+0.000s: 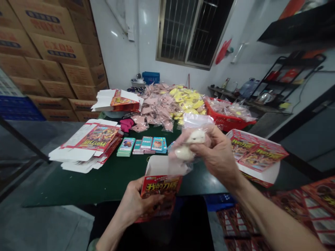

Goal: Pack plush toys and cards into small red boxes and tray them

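Left hand (133, 200) wrapped round red box (163, 186), top unclosed | right hand (220, 153) pinching clear bag (184, 152) at box mouth, mostly outside | packing seemingly midway; carton stack (102, 137) left over

A glossy pale wall (146, 48) is fitted with a metal-framed, barred sliding window (193, 33) of 2 dark panes. Printed brown cardboard cartons (56, 50) are stacked at left, above a grey floor (56, 223). A black metal rack (282, 83) is seen at right; bright streaks are reflected on the wall.
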### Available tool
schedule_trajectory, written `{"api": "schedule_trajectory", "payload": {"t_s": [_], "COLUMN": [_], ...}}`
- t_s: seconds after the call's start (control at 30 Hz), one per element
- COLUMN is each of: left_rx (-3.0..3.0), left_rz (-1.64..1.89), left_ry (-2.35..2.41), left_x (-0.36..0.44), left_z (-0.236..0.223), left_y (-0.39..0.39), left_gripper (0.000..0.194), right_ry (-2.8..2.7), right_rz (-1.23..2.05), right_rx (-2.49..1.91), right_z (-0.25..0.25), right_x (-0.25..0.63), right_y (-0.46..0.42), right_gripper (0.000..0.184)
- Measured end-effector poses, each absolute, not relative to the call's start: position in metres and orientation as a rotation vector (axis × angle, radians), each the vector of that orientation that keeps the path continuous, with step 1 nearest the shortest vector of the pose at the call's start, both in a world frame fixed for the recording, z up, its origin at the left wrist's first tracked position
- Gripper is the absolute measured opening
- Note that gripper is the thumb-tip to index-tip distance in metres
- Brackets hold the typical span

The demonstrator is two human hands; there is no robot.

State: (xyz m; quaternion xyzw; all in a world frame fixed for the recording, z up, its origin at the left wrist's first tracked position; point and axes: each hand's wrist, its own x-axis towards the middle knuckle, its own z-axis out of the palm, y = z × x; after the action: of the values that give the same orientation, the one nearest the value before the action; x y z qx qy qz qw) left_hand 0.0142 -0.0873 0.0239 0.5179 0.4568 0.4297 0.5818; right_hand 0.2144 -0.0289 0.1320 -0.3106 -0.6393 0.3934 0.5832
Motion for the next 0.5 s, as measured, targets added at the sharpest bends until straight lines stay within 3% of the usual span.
{"api": "schedule_trajectory", "payload": {"t_s": [0.2, 0.3, 0.5], "left_rx": [1.120, 1.084, 1.060], "left_rz": [0.953, 0.966, 1.014], "left_ry": [0.916, 0.879, 0.934], "left_x": [0.025, 0.027, 0.029], "left_z": [0.024, 0.020, 0.015], "left_y": [-0.093, -0.094, -0.090], "left_gripper": [0.032, 0.031, 0.032], "right_ry": [-1.296, -1.256, -1.388], "right_rz": [0.053, -0.014, 0.157], "right_rx": [-0.618, -0.668, -0.800], "right_z": [0.105, 0.098, 0.072], "right_x": [0.192, 0.190, 0.182], "right_y": [-0.028, -0.034, -0.046], "right_gripper": [0.025, 0.023, 0.021]}}
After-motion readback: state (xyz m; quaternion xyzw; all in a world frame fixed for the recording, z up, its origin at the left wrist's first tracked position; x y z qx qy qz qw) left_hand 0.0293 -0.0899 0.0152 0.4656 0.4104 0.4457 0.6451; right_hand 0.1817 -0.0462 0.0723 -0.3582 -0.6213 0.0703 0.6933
